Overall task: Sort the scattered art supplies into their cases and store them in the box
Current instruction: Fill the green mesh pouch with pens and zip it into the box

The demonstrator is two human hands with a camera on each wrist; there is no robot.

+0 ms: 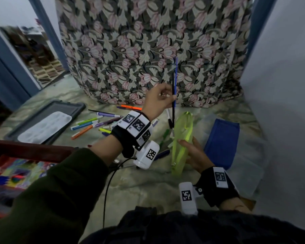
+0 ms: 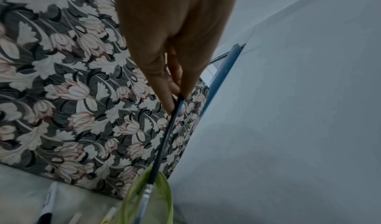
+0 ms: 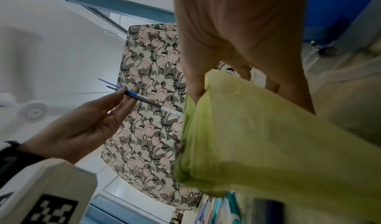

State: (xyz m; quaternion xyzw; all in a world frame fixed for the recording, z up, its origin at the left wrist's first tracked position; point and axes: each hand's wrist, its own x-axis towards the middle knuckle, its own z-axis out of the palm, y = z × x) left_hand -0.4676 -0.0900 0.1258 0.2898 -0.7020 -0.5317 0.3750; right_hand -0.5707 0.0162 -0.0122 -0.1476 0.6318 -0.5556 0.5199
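Head view: your left hand (image 1: 158, 99) pinches two paintbrushes (image 1: 174, 95) upright, tips entering green pouch (image 1: 181, 138) mouth; your right hand (image 1: 195, 154) grips pouch side.

— where are the brushes (image 1: 173, 95)?
— two thin ones, one blue and one dark, upright with tips at the mouth of the green mesh pouch (image 1: 181, 138).
— and the pouch?
— unzipped, standing on end on the floor.
— the pens (image 1: 88, 124)?
— scattered on the floor left of it, beside the blue case (image 1: 222, 141).
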